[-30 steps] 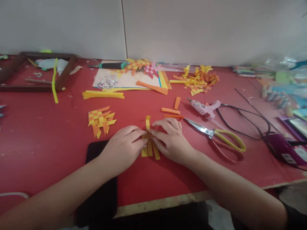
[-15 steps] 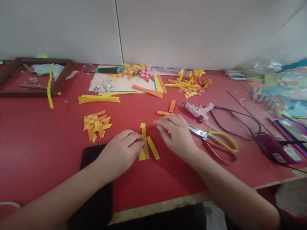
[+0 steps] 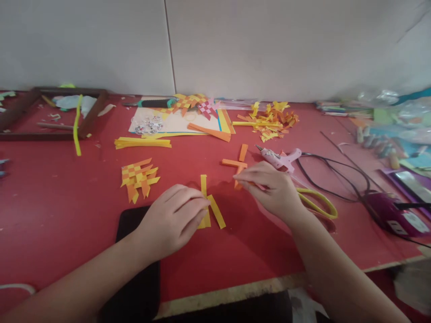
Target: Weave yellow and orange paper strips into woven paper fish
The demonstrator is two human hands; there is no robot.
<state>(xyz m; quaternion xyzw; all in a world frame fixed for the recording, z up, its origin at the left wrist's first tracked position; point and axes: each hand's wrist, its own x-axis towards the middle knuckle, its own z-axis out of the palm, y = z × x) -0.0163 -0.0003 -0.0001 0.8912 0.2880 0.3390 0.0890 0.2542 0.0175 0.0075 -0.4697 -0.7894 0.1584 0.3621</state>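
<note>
My left hand (image 3: pixel 178 217) rests over the yellow paper strips (image 3: pixel 204 181), its fingers together and the fingertips pinching at them; part of the strips is hidden beneath. A separate yellow strip (image 3: pixel 217 213) slants just to the right. My right hand (image 3: pixel 271 186) has thumb and fingers closed at the end of an orange paper strip (image 3: pixel 239 172). Another orange strip (image 3: pixel 230 162) lies crosswise there, and a short orange piece (image 3: pixel 243 152) sits beyond. The scissors (image 3: pixel 318 204) are partly covered by my right hand and forearm.
A woven yellow-orange paper piece (image 3: pixel 138 177) lies left, above a black phone-like slab (image 3: pixel 139 269). Pink glue gun (image 3: pixel 281 159) and its black cord are at right. Behind are a yellow strip bundle (image 3: pixel 143 142), a paper scrap pile (image 3: pixel 274 119) and a wooden frame (image 3: pixel 90 110).
My right hand has moved slightly right and down, its fingers closing at an orange strip. My left hand stays at the yellow strips. The whole view has shifted a little.
</note>
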